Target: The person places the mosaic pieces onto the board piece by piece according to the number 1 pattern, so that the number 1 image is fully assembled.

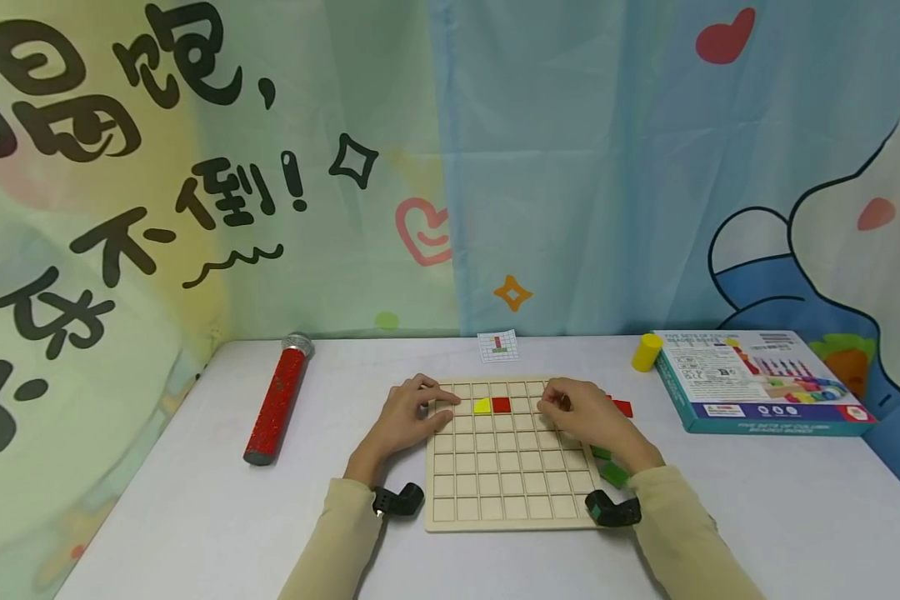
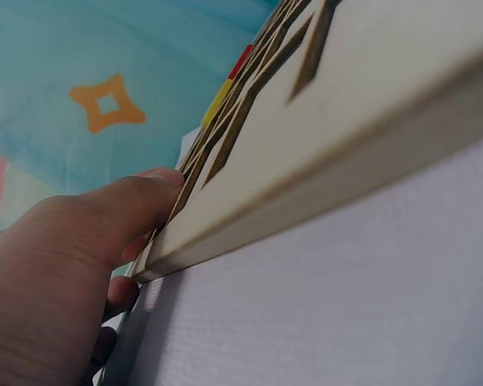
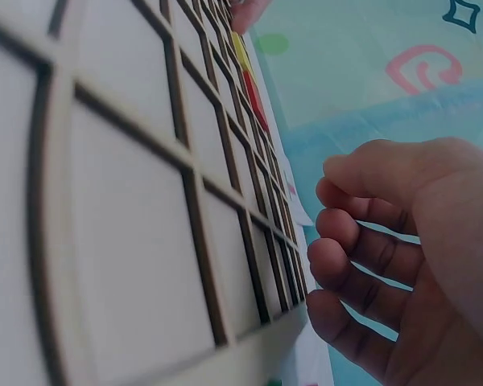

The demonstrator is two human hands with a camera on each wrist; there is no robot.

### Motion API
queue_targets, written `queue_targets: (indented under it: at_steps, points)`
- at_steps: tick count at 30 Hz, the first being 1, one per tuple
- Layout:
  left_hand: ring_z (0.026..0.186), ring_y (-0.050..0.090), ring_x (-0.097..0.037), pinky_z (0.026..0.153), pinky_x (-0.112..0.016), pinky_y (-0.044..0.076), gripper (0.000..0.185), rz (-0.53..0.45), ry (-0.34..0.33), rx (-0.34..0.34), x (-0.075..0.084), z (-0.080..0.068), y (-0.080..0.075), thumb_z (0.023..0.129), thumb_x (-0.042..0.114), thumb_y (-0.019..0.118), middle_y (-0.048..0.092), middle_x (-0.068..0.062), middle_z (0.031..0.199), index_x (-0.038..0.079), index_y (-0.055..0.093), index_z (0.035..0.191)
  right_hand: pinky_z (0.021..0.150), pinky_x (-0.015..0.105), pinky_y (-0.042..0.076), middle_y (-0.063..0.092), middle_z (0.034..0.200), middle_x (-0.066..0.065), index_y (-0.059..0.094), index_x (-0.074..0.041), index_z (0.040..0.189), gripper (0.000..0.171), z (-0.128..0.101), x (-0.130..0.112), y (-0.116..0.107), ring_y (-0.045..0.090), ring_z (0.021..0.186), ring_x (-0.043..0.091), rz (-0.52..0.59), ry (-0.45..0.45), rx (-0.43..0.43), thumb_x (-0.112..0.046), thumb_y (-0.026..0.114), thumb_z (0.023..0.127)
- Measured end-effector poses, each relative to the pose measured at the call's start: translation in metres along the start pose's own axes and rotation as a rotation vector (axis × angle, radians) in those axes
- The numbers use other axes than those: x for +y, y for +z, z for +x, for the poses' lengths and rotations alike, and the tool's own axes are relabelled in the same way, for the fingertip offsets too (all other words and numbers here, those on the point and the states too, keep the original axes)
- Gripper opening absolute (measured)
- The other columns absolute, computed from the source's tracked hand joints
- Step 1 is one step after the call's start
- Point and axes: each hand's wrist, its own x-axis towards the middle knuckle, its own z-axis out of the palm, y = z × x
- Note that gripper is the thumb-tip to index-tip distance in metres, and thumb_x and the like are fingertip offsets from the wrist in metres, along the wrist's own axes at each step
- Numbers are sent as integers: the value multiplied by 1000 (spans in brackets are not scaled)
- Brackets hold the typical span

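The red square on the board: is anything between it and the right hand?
Nothing visible. The red square sits in its cell, and only bare cells of the board lie between it and the right hand.

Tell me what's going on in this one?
A person sits at a table over a wooden grid board. The left hand rests on the board's upper left corner; the right hand, fingers curled, is over its upper right. A yellow piece and red piece sit in the second row.

Pale matt wooden grid board [image 1: 506,479]
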Motion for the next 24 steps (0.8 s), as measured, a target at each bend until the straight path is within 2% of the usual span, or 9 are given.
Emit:
queue_targets:
  at_steps: [16,24]
  points:
    - [95,52,-16,83,-36,31,20,-4,4,4,-3,0,3,88,34,65,56,2,104,30,71,107,60,27,38,55,75,1,61,-12,87,7,-12,19,-18,46,68,15,-13,66,95,-16,59,92]
    - [97,52,-16,83,-35,31,21,5,-14,-1,-4,1,3,88,35,65,56,2,105,30,71,107,72,33,42,61,89,4,62,-10,97,8,-14,31,-26,50,80,17,-68,111,115,-16,59,92]
